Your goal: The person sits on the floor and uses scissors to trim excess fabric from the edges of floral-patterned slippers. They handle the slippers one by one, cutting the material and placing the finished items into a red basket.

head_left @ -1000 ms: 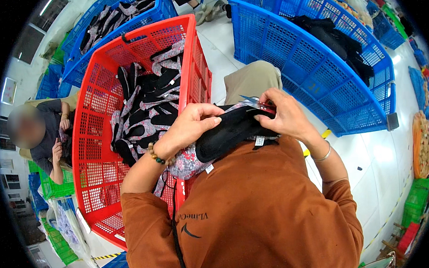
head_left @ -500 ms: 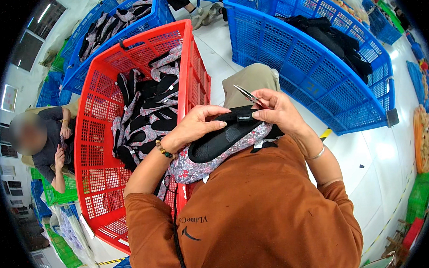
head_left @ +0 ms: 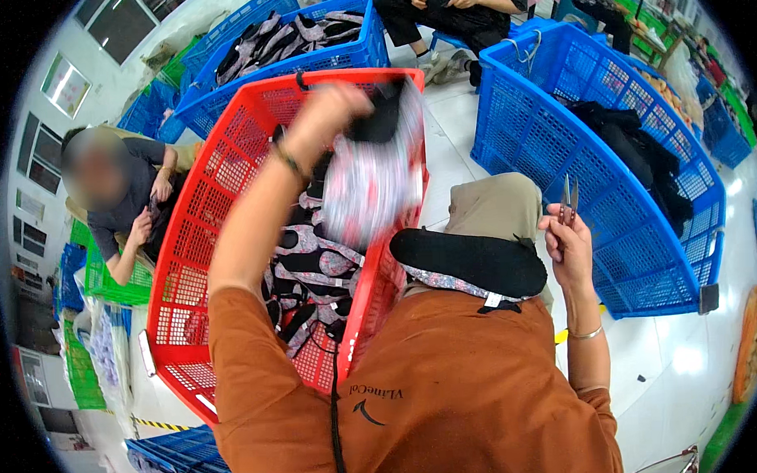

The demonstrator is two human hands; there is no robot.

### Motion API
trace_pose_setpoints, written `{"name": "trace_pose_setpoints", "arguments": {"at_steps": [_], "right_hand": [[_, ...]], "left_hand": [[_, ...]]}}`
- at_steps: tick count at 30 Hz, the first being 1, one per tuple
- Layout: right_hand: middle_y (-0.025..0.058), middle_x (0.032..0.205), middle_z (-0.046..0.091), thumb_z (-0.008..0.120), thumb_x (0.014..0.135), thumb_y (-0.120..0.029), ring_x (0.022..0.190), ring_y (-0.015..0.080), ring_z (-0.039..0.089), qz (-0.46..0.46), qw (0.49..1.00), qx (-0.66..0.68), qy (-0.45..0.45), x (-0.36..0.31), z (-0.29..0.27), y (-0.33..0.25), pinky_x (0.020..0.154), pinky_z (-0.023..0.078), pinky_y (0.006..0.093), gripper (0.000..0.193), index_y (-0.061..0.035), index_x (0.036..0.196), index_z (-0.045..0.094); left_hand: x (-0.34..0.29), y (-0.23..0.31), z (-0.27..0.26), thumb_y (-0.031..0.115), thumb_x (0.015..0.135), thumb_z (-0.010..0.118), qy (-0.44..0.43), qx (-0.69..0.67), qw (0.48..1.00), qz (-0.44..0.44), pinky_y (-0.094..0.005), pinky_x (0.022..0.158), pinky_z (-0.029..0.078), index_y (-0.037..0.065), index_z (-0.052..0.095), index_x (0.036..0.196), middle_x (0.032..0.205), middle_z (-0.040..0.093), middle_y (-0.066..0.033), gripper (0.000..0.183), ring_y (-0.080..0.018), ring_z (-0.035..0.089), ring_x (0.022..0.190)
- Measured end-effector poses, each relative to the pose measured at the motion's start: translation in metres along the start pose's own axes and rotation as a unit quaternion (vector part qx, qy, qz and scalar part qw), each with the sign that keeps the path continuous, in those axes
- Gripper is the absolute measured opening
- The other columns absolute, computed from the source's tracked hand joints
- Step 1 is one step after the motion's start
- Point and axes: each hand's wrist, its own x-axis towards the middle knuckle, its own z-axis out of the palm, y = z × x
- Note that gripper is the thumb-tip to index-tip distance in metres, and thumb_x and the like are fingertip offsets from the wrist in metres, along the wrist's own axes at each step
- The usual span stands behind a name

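My left hand (head_left: 331,120) is raised over the red crate (head_left: 178,285), its fingers closed on a floral slipper (head_left: 367,191). Motion smears both, though the slipper's black part and pink-grey pattern still show. Out to the right, my right hand (head_left: 571,248) grips small scissors (head_left: 570,196), their parted blades pointing up and away from me. On my lap lies another slipper (head_left: 471,262), its black sole turned up and a floral edge and white tag showing below. Many similar slippers (head_left: 313,264) fill part of the red crate.
A blue crate (head_left: 542,139) with black items stands at the right; another blue crate (head_left: 265,103) holding floral slippers is at the far left. One person (head_left: 114,187) sits left of the red crate. Another person (head_left: 471,12) sits ahead, between the blue crates.
My left hand has swung up and away over the red crate with a slipper. The right hand has drawn off to the right with the scissors. A slipper lies sole up on my lap.
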Motion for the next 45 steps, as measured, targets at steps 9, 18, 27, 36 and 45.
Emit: {"name": "trace_pose_setpoints", "arguments": {"at_steps": [9, 18, 27, 36, 45], "right_hand": [[0.0068, 0.082, 0.061, 0.053, 0.087, -0.008, 0.052, 0.0043, 0.044, 0.014, 0.999, -0.052, 0.0, -0.007, -0.023, 0.018, 0.043, 0.031, 0.0167, 0.019, 0.0003, 0.104, 0.054], [0.0089, 0.075, 0.059, 0.071, 0.077, -0.036, 0.07, 0.0151, 0.053, -0.011, 0.881, -0.456, -0.125, -0.023, -0.035, 0.029, 0.063, 0.043, 0.0289, 0.043, 0.0027, 0.094, 0.062], [-0.0003, 0.078, 0.052, 0.078, 0.071, -0.021, 0.071, 0.0084, 0.045, -0.015, 0.931, -0.32, -0.175, -0.035, -0.026, 0.018, 0.064, 0.039, 0.0248, 0.036, -0.0002, 0.094, 0.059], [0.0034, 0.077, 0.056, 0.079, 0.069, -0.023, 0.07, 0.0136, 0.05, -0.135, 0.887, -0.366, -0.247, -0.027, -0.013, -0.009, 0.063, 0.04, 0.0272, 0.036, -0.0021, 0.091, 0.06], [0.0115, 0.075, 0.056, 0.072, 0.075, -0.019, 0.063, 0.0265, 0.054, -0.29, 0.837, -0.439, -0.151, -0.019, 0.011, -0.024, 0.057, 0.042, 0.0313, 0.024, -0.0006, 0.082, 0.059]], "left_hand": [[-0.005, -0.069, -0.018, 0.009, 0.086, 0.057, 0.108, -0.446, 0.862, -0.215, -0.0233, 0.06, 0.047, 0.002, 0.059, 0.1, 0.086, 0.065, -0.0088, 0.016, -0.0143, 0.059, 0.07], [-0.146, 0.098, 0.131, 0.034, 0.062, 0.08, -0.29, 0.038, 0.953, 0.077, -0.0437, 0.096, 0.037, 0.006, 0.039, 0.133, 0.124, 0.044, -0.0199, 0.087, -0.0362, 0.043, 0.116], [-0.113, 0.071, 0.129, 0.043, 0.062, 0.079, -0.313, -0.055, 0.947, 0.047, -0.0411, 0.085, 0.045, 0.001, 0.049, 0.124, 0.108, 0.059, -0.0196, 0.081, -0.0337, 0.057, 0.102], [-0.105, 0.086, 0.122, 0.026, 0.074, 0.077, -0.592, -0.377, 0.709, -0.065, -0.0283, 0.089, 0.044, -0.003, 0.043, 0.13, 0.121, 0.054, -0.007, 0.071, -0.0136, 0.053, 0.101], [-0.125, 0.113, 0.125, 0.023, 0.071, 0.071, -0.408, -0.207, 0.889, 0.011, -0.0333, 0.084, 0.045, -0.003, 0.053, 0.114, 0.101, 0.061, -0.0164, 0.054, -0.0254, 0.059, 0.094]]}}
